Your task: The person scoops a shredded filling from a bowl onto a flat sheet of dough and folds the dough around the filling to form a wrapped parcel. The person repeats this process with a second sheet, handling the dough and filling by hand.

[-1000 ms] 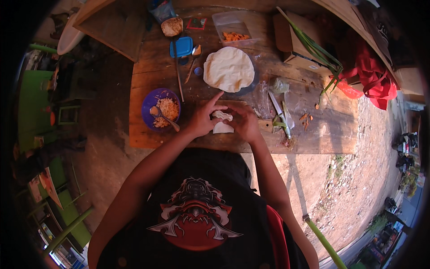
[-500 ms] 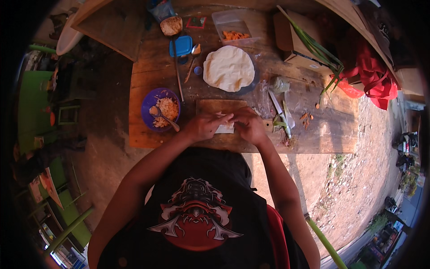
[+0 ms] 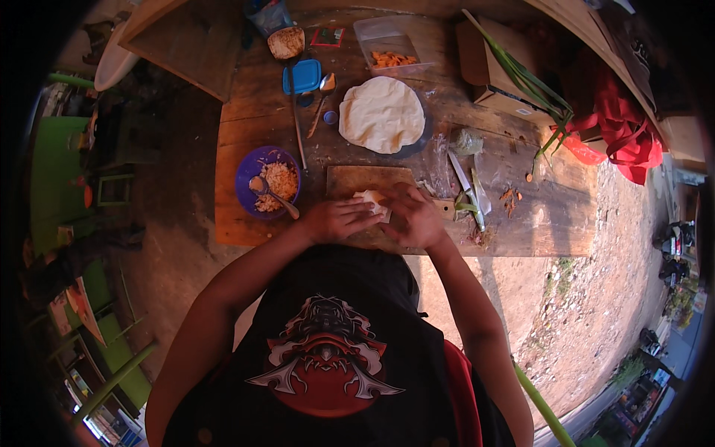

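Observation:
Over a wooden cutting board, both my hands work on a small pale spring roll wrapper, partly folded. My left hand presses its fingers along the wrapper's left and near side. Curled at its right edge, my right hand grips it with bent fingers. Whatever lies inside the fold is hidden by the fingers. Just beyond the board rests a stack of round wrapper sheets on a dark plate. To the left stands a purple bowl of shredded orange-white filling, with a spoon in it.
Right of the board lie a knife, plastic bags and vegetable scraps. Farther off are a clear container of orange pieces, a blue lid, a long-handled ladle and a cardboard box with green onions.
The wrapper has been folded up from the near side. My left fingers have flattened over it, while my right hand has shifted slightly down and opened a little from the left.

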Demonstrator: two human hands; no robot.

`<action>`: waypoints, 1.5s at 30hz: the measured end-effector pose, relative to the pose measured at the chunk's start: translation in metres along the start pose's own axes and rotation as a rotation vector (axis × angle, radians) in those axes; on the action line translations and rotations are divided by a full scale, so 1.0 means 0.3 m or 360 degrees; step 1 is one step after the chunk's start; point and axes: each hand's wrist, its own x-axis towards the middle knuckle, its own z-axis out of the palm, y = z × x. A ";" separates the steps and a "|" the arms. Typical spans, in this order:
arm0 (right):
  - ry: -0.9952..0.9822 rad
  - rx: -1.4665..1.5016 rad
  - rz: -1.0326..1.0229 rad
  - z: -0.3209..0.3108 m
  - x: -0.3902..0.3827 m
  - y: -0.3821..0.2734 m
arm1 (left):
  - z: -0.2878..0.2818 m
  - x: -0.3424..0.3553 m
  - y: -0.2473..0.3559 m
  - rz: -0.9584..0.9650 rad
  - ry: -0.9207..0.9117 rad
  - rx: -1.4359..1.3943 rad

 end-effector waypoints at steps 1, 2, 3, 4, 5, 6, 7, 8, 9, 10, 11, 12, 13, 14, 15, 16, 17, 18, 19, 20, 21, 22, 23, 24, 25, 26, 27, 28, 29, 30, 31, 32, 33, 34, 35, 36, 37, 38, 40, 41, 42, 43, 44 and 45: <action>-0.0025 -0.0050 0.0001 -0.004 0.000 -0.011 | -0.007 0.005 0.004 0.0003 -0.0013 -0.0023; -0.0059 -0.0089 -0.0047 0.005 0.001 -0.009 | -0.012 0.008 0.008 0.0005 -0.0026 -0.0046; -0.0094 -0.0128 -0.0095 0.019 0.000 -0.001 | -0.011 0.004 0.010 0.0007 -0.0043 -0.0036; -0.0129 -0.0166 -0.0145 0.025 0.003 0.000 | -0.014 -0.001 0.011 0.0007 -0.0061 -0.0023; -0.0134 -0.0194 -0.0152 0.028 0.001 0.000 | -0.015 -0.004 0.013 0.0006 -0.0079 -0.0011; -0.0139 -0.0221 -0.0159 0.031 -0.002 0.000 | -0.015 -0.007 0.017 -0.0006 -0.0062 -0.0029; -0.0144 -0.0249 -0.0164 0.032 -0.003 -0.002 | -0.022 -0.003 0.024 -0.0017 -0.0046 -0.0047; -0.0126 -0.0290 -0.0185 0.036 -0.003 -0.003 | -0.027 -0.001 0.030 -0.0029 -0.0030 -0.0065; -0.0108 -0.0330 -0.0206 0.043 -0.001 -0.006 | -0.021 -0.010 0.035 -0.0086 0.0034 -0.0089; -0.0090 -0.0373 -0.0226 0.047 -0.002 -0.007 | -0.017 -0.016 0.041 -0.0140 0.0100 -0.0114; -0.0078 -0.0378 -0.0239 0.058 -0.005 -0.004 | -0.013 -0.023 0.049 -0.0195 0.0167 -0.0139; -0.0065 -0.0382 -0.0252 0.071 -0.010 0.000 | -0.012 -0.033 0.057 -0.0253 0.0229 -0.0147; -0.0053 -0.0384 -0.0266 0.076 -0.008 -0.003 | -0.029 -0.030 0.068 -0.0312 0.0289 -0.0155; -0.0029 -0.0355 -0.0253 0.077 -0.008 -0.004 | -0.045 -0.027 0.079 -0.0371 0.0350 -0.0163; -0.0005 -0.0326 -0.0240 0.077 -0.009 -0.004 | -0.059 -0.027 0.086 -0.0419 0.0384 -0.0181; 0.0018 -0.0296 -0.0234 0.075 -0.005 -0.008 | -0.075 -0.027 0.093 -0.0471 0.0420 -0.0195; 0.0065 -0.0223 -0.0189 0.076 -0.002 -0.009 | -0.083 -0.030 0.100 -0.0522 0.0457 -0.0210; 0.0111 -0.0151 -0.0144 0.079 -0.001 -0.008 | -0.085 -0.035 0.106 -0.0579 0.0469 -0.0268; 0.0156 -0.0077 -0.0099 0.077 0.005 -0.013 | -0.090 -0.039 0.112 -0.0636 0.0480 -0.0326; 0.0185 0.0043 -0.0009 0.076 0.013 -0.017 | -0.093 -0.043 0.119 -0.0692 0.0492 -0.0385; 0.0213 0.0163 0.0082 0.077 0.024 -0.020 | -0.095 -0.046 0.128 -0.0836 0.0455 -0.0470; 0.0240 0.0280 0.0176 0.072 0.037 -0.025 | -0.100 -0.042 0.139 -0.0977 0.0419 -0.0559; 0.0235 0.0318 0.0265 0.065 0.049 -0.029 | -0.103 -0.035 0.146 -0.1116 0.0381 -0.0649; 0.0230 0.0355 0.0355 0.057 0.063 -0.032 | -0.099 -0.020 0.144 -0.1263 0.0387 -0.0724; 0.0223 0.0397 0.0441 0.050 0.076 -0.034 | -0.095 0.003 0.140 -0.1415 0.0393 -0.0796; 0.0174 0.0507 0.0574 0.047 0.087 -0.032 | -0.088 0.023 0.133 -0.1567 0.0400 -0.0867; 0.0125 0.0616 0.0706 0.043 0.097 -0.026 | -0.076 0.041 0.123 -0.1639 0.0356 -0.0854; 0.0076 0.0723 0.0840 0.040 0.108 -0.019 | -0.059 0.058 0.106 -0.1709 0.0312 -0.0843; 0.0123 0.0757 0.0795 0.043 0.118 -0.009 | -0.040 0.070 0.086 -0.1777 0.0268 -0.0830; 0.0170 0.0791 0.0750 0.051 0.126 0.005 | -0.016 0.077 0.060 -0.1736 0.0293 -0.0857; 0.0217 0.0824 0.0709 0.062 0.130 0.024 | 0.022 0.076 0.031 -0.1694 0.0316 -0.0888; 0.0218 0.1005 0.0771 0.077 0.129 0.052 | 0.034 0.089 0.017 -0.1648 0.0334 -0.0920; 0.0220 0.1186 0.0832 0.091 0.128 0.081 | 0.043 0.096 0.008 -0.1721 0.0359 -0.1029; 0.0213 0.1370 0.0887 0.093 0.133 0.088 | 0.040 0.105 0.005 -0.1799 0.0390 -0.1135; 0.0203 0.1427 0.1014 0.091 0.124 0.090 | 0.037 0.113 0.006 -0.1876 0.0420 -0.1242; 0.0193 0.1483 0.1142 0.087 0.112 0.091 | 0.036 0.122 0.014 -0.1966 0.0475 -0.1321; 0.0184 0.1542 0.1273 0.079 0.105 0.078 | 0.026 0.135 0.027 -0.2058 0.0524 -0.1399; 0.0190 0.1680 0.1291 0.072 0.096 0.063 | 0.012 0.145 0.036 -0.2149 0.0574 -0.1477; 0.0200 0.1957 0.1322 0.060 0.071 0.022 | -0.039 0.133 0.023 -0.2122 0.0393 -0.1951; 0.0223 0.2032 0.1329 0.057 0.058 -0.002 | -0.056 0.126 0.020 -0.2097 0.0298 -0.2186; 0.0247 0.2107 0.1335 0.056 0.044 -0.028 | -0.060 0.124 0.027 -0.2109 0.0306 -0.2311; 0.0273 0.2182 0.1340 0.059 0.033 -0.049 | -0.064 0.124 0.037 -0.2120 0.0313 -0.2434; 0.0256 0.2157 0.1390 0.067 0.024 -0.063 | -0.069 0.124 0.045 -0.2128 0.0319 -0.2558; 0.0239 0.2131 0.1440 0.076 0.017 -0.075 | -0.076 0.123 0.049 -0.2163 0.0296 -0.2511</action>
